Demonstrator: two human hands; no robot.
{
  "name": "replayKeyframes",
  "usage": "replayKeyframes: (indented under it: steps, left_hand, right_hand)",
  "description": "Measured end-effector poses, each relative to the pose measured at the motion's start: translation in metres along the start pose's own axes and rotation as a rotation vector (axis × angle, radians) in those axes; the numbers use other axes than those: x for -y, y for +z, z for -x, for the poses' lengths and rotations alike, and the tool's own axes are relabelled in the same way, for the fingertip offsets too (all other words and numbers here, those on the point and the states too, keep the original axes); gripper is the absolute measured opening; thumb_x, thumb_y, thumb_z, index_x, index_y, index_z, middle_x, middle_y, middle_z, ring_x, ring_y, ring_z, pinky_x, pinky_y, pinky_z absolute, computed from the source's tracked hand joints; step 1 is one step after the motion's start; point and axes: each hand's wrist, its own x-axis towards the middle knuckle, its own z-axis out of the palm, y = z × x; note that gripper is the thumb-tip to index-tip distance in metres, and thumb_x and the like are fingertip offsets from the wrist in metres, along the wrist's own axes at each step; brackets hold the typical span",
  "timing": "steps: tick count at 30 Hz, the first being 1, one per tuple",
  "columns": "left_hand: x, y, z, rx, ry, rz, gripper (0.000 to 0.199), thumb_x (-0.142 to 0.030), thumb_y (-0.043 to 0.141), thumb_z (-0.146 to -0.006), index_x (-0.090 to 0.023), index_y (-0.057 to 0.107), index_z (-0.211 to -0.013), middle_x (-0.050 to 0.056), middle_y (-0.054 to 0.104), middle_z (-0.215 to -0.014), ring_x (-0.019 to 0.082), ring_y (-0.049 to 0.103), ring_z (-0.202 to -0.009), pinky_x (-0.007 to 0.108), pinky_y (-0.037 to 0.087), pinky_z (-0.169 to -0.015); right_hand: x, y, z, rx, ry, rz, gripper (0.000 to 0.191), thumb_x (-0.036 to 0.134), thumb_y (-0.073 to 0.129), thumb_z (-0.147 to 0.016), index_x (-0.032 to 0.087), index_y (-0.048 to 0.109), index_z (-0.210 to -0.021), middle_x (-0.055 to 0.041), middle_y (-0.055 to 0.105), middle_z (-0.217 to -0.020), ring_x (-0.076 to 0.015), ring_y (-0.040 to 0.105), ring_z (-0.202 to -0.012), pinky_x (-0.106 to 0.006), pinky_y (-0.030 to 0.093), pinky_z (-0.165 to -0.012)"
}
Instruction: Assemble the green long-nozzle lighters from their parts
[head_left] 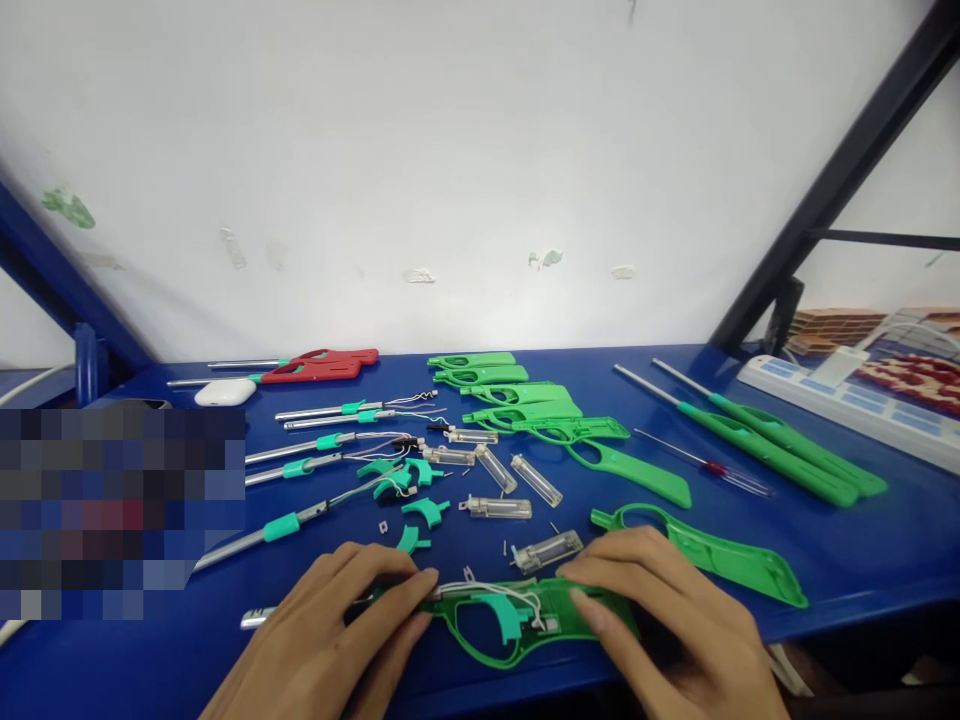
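A green lighter shell half [559, 600] lies open side up at the table's front edge. Inside it sit a teal trigger [504, 615], white wires and a small piezo piece. My left hand [349, 625] pinches the shell's narrow neck end, where a metal lighter tube [257, 618] passes beneath the fingers. My right hand [671, 610] grips the wide handle end between thumb and fingers. Just beyond the hands are several clear fuel tanks [500, 507] and loose teal triggers [427, 511]. Another green shell half [727, 553] rests beyond my right hand.
Metal tubes with wires [281, 527] lie on the left. Green shell halves [525, 411] line the back; two red lighters [315, 370] and a white case [225, 392] stand back left. Rightward are green lighters [772, 455], a screwdriver [716, 467] and a power strip [855, 410]. The far left is pixelated.
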Motion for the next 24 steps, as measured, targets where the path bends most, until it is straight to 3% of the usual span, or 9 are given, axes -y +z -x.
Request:
replayKeyframes:
  steps: [4,11,14,19,24]
  left_hand:
    - [-0.001,-0.003,-0.002,0.026,-0.038,0.085,0.03,-0.024,0.048,-0.115,-0.033,0.074,-0.127,0.0,0.075,-0.113,0.014,0.077,-0.092,0.019,0.064,-0.08]
    - [-0.003,-0.002,-0.009,-0.014,-0.046,0.229,0.029,-0.024,0.048,-0.116,-0.03,0.077,-0.114,-0.002,0.073,-0.099,0.009,0.074,-0.08,0.013,0.06,-0.069]
    - [-0.007,-0.007,-0.018,-0.029,-0.06,0.234,0.034,-0.017,0.046,-0.113,-0.027,0.077,-0.1,-0.002,0.073,-0.092,0.008,0.073,-0.072,0.011,0.06,-0.066]
    - [-0.01,-0.013,-0.023,0.035,0.004,0.138,0.035,-0.012,0.047,-0.109,-0.027,0.077,-0.099,-0.001,0.074,-0.09,0.011,0.072,-0.07,0.017,0.063,-0.066]
    - [-0.015,-0.01,-0.014,0.098,-0.043,0.053,0.034,-0.007,0.046,-0.105,-0.027,0.074,-0.108,0.002,0.073,-0.1,0.017,0.07,-0.081,0.029,0.065,-0.078]
  right_hand:
    - [0.001,0.002,-0.003,0.061,-0.101,0.071,0.012,0.029,0.067,-0.109,0.025,0.077,-0.112,-0.0044,0.079,-0.103,-0.0192,0.078,-0.092,-0.028,0.065,-0.08]
    - [0.002,0.001,-0.002,0.126,-0.131,0.097,0.018,0.032,0.06,-0.114,0.026,0.076,-0.109,-0.0025,0.08,-0.099,-0.0176,0.079,-0.088,-0.029,0.065,-0.077]
    - [0.002,0.002,-0.003,0.133,-0.126,0.085,0.018,0.032,0.061,-0.114,0.026,0.077,-0.107,-0.0025,0.08,-0.098,-0.0172,0.079,-0.087,-0.028,0.065,-0.077]
    - [0.003,0.003,-0.005,0.13,-0.11,0.062,0.018,0.031,0.062,-0.113,0.026,0.078,-0.106,-0.0023,0.08,-0.096,-0.0168,0.078,-0.083,-0.026,0.065,-0.072]
    - [0.004,0.002,-0.008,0.13,-0.114,0.055,0.018,0.031,0.062,-0.112,0.026,0.078,-0.105,-0.0022,0.08,-0.094,-0.0165,0.079,-0.08,-0.025,0.065,-0.071]
